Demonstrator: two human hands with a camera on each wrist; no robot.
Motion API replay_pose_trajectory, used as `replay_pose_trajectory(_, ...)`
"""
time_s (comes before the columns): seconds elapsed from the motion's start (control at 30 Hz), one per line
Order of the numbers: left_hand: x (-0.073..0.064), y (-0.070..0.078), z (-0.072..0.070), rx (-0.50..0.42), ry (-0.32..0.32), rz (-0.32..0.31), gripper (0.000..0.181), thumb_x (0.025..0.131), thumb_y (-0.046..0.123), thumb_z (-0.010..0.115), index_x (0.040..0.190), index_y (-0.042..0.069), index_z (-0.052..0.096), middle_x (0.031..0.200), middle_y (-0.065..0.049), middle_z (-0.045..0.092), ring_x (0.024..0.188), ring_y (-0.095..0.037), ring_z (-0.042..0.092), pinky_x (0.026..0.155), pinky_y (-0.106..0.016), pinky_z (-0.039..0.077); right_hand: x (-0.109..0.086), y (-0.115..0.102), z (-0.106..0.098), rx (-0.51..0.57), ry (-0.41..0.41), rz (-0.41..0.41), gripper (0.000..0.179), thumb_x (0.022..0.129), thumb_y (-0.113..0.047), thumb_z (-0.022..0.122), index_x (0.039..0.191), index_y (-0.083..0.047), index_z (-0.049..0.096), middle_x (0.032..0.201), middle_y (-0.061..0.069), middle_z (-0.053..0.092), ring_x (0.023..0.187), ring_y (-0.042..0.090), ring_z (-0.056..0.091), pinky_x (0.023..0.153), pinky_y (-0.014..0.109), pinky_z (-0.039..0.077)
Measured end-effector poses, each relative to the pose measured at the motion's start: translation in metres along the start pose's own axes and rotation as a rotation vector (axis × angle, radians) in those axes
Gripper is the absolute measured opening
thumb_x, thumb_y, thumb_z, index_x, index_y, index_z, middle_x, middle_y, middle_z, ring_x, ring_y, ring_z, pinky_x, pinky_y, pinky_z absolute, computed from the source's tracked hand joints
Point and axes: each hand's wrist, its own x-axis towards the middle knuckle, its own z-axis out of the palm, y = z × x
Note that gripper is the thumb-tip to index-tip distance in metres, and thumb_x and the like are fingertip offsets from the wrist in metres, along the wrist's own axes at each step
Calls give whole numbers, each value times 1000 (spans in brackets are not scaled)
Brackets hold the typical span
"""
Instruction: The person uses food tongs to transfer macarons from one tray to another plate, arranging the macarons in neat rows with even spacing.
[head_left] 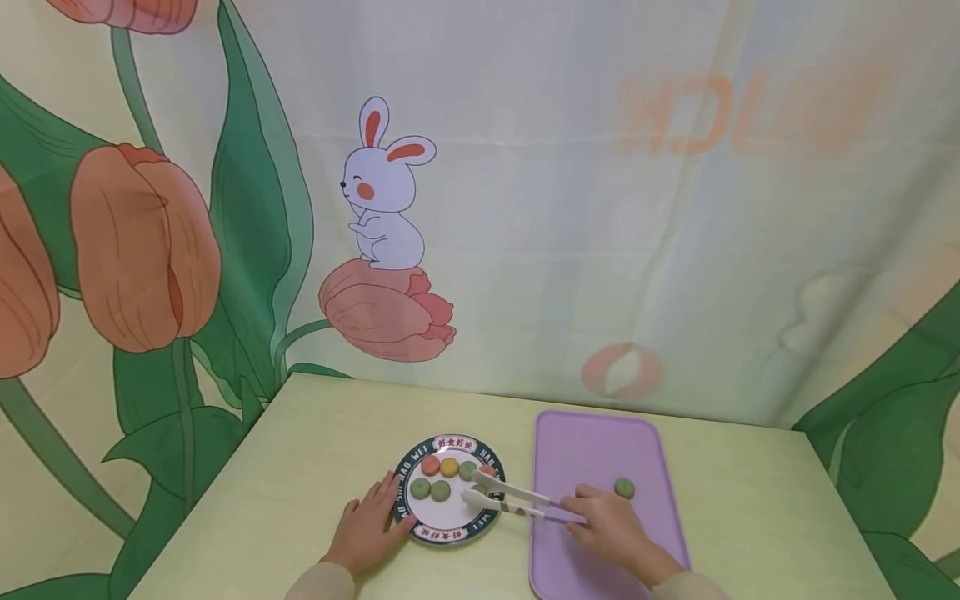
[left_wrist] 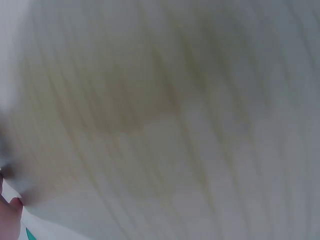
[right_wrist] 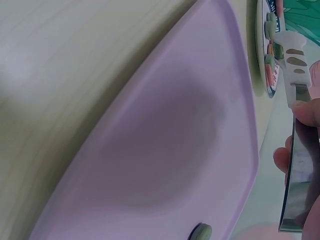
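My right hand [head_left: 611, 525] grips a pair of tongs [head_left: 517, 500] with white tips and metal arms. The tips reach over the right part of a round plate [head_left: 457, 521] with a dark lettered rim. On the plate lie several small round macaron-like pieces: green [head_left: 421, 488], yellow [head_left: 449, 467] and pink [head_left: 431, 465]. One green piece near the tips is partly hidden by the tongs. My left hand [head_left: 371, 525] rests at the plate's left edge with its fingers extended. The left wrist view is mostly blurred, with only a bit of fingers [left_wrist: 10, 220] showing.
A purple tray [head_left: 600, 442] lies to the right of the plate, under my right hand. One green round piece [head_left: 625, 487] sits on it. Behind the pale table [head_left: 300, 433] hangs a curtain [head_left: 525, 208] printed with tulips and a rabbit.
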Motion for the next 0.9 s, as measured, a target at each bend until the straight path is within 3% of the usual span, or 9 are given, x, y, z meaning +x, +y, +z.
replay_pose_trajectory(0.7, -1, 1, -2, 10, -1, 2, 76, 82, 61, 40, 139, 12, 28, 146, -6, 25, 131, -31, 28, 101, -57, 23, 9, -8, 13, -15, -10, -32, 22, 65, -19, 72, 86, -18, 66, 67, -10, 48, 52, 2, 38, 46, 14, 32)
replay_pose_trajectory(0.9, -1, 1, -2, 15, -8, -5, 76, 83, 62, 39, 140, 12, 27, 146, -5, 24, 131, -30, 28, 101, -57, 22, 13, -12, 13, -17, -46, -17, 20, 67, -20, 70, 87, -18, 67, 67, -10, 47, 53, 2, 36, 46, 14, 33)
